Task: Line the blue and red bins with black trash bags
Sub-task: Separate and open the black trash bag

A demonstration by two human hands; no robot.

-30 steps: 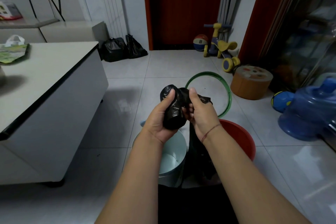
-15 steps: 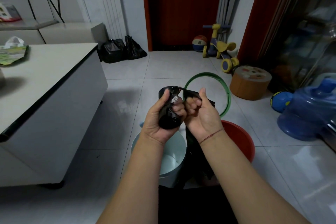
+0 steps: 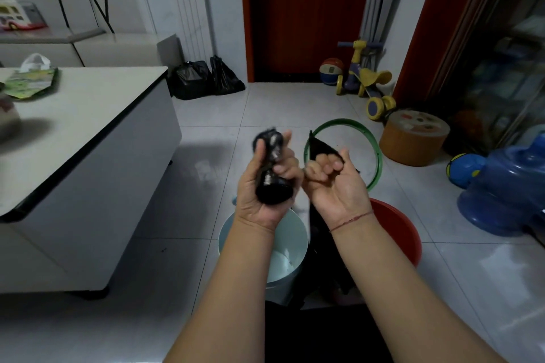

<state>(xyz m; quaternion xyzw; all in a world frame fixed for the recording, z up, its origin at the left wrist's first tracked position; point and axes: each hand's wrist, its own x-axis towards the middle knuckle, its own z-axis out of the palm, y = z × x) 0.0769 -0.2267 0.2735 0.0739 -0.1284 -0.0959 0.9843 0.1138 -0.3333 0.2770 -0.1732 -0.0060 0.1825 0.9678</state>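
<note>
Head view, looking down over both forearms to a tiled floor. The left hand (image 3: 265, 183) is curled tight round a roll of black trash bags (image 3: 274, 194), held upright with its top sticking out above the thumb. The right hand (image 3: 336, 186), palm up and just beside the left, has its fingers (image 3: 327, 163) folded over a loose black bag (image 3: 320, 149). One corner of the bag pokes up above the knuckles and the rest hangs down behind the wrist. Whether the two hands touch is hard to tell.

Below the left wrist stands the blue bin (image 3: 290, 244), pale inside and unlined. The red bin (image 3: 398, 233) stands under the right wrist, and the hanging bag drops between the two. A green hoop (image 3: 374, 150) lies on the floor beyond the hands. A white desk (image 3: 88, 103) stands to the left, a blue water jug (image 3: 507, 186) to the right, and two filled black sacks (image 3: 203, 79) sit near the red door (image 3: 303, 9)
</note>
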